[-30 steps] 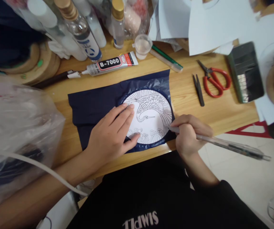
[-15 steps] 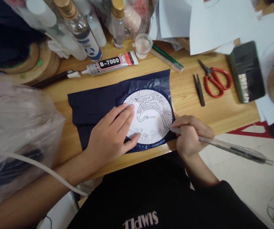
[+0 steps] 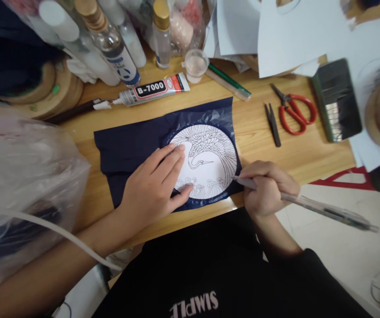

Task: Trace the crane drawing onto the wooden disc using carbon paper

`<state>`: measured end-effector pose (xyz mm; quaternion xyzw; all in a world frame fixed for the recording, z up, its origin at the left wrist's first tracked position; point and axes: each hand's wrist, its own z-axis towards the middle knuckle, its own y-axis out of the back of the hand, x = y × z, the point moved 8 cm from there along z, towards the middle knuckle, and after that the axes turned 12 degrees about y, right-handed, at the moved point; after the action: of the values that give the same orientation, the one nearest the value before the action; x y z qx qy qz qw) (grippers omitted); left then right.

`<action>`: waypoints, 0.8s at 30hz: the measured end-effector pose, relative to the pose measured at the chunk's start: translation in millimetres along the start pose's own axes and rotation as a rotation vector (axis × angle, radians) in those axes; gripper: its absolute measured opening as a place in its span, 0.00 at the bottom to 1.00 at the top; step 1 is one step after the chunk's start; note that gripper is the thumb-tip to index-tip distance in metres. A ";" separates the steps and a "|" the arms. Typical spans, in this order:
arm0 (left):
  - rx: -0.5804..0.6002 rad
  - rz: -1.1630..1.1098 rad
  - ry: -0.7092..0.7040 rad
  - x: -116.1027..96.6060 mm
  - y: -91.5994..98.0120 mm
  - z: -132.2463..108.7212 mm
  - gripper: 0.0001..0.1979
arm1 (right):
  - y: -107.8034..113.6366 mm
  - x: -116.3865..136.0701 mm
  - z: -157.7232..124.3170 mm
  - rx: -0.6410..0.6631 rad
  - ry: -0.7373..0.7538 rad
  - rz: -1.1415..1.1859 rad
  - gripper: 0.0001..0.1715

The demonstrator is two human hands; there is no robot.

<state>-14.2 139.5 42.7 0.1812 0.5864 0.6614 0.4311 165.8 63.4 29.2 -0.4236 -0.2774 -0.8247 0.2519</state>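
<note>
A round white paper with a line drawing of a crane (image 3: 210,159) lies on dark blue carbon sheet (image 3: 130,145) on the wooden table (image 3: 309,154). My left hand (image 3: 155,187) lies flat with fingers stretched over the left part of the drawing, pressing it down. My right hand (image 3: 266,187) is closed on a clear pen (image 3: 322,210), whose tip touches the drawing's right lower rim.
Behind the sheet lie a B-7000 glue tube (image 3: 153,89), bottles (image 3: 110,42), a small plastic cup (image 3: 195,64) and a green pen (image 3: 231,81). Black tweezers (image 3: 272,124), red scissors (image 3: 294,112) and a dark brush (image 3: 337,99) lie to the right. A plastic bag (image 3: 20,176) fills the left.
The pen has shifted very slightly along the drawing's right rim and the view has nudged. My left hand stays put.
</note>
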 end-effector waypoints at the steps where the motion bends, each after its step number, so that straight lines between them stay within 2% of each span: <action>1: -0.003 0.000 0.000 0.1 0.3 -0.1 0.23 | 1.4 -0.5 0.3 -0.031 -0.017 0.016 0.12; 4: -0.013 -0.004 -0.001 0.2 1.3 0.0 0.22 | 5.3 -2.8 -0.6 -0.131 -0.090 0.096 0.10; 6: -0.018 -0.009 -0.006 -0.3 1.7 0.0 0.22 | 6.5 -2.7 -2.1 -0.164 -0.115 0.140 0.15; 8: -0.018 -0.016 -0.010 -0.9 1.4 0.1 0.23 | 5.7 -1.3 -3.2 -0.135 -0.116 0.122 0.20; 12: -0.016 -0.029 -0.005 -0.8 0.4 -0.1 0.23 | 5.0 5.3 -2.8 -0.059 -0.023 0.011 0.09; 13: -0.017 -0.030 -0.004 -0.6 0.5 -0.2 0.23 | 5.1 7.5 -2.4 -0.054 0.010 -0.005 0.10; 15: -0.022 -0.032 -0.003 -0.3 1.2 -0.4 0.23 | 4.7 9.2 -2.3 -0.054 0.034 -0.001 0.18; 18: -0.027 -0.039 0.004 0.4 2.2 -0.5 0.23 | 2.4 2.8 -6.1 -0.066 -0.061 0.059 0.28; 24: -0.030 -0.045 -0.001 -0.6 1.8 -1.0 0.23 | 5.0 -1.7 -14.8 -0.205 -0.121 0.127 0.25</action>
<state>-15.3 138.5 44.3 0.1618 0.5801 0.6601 0.4489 161.7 50.1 21.7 -0.5129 -0.1791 -0.8040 0.2417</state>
